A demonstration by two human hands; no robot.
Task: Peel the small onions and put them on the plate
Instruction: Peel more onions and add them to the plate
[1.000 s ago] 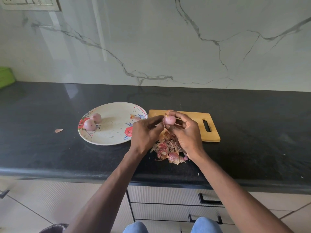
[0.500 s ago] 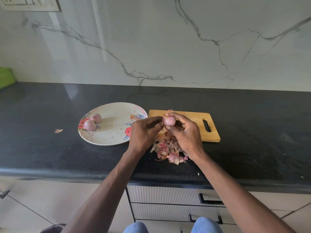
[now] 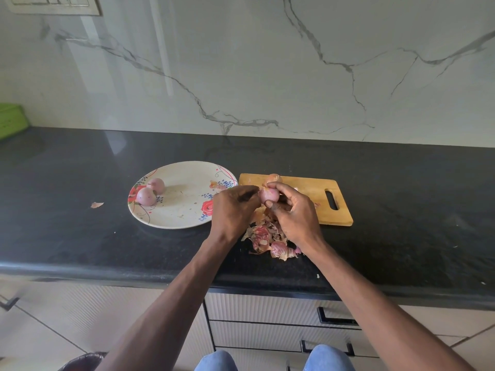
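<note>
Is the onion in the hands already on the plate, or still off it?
Off it. The onion is held up between left hand and right hand, to the right of the plate.

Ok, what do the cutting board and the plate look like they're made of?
Cutting board: pale wood or bamboo by its tan, matte, faintly grained face, with a cut-out handle slot. Plate: glossy cream with printed flowers, either glazed ceramic or melamine; the look leaves that open.

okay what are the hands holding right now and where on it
A small onion: the right hand pinches its sides between thumb and fingers, and the left hand pinches loose skin at its left side.
</note>
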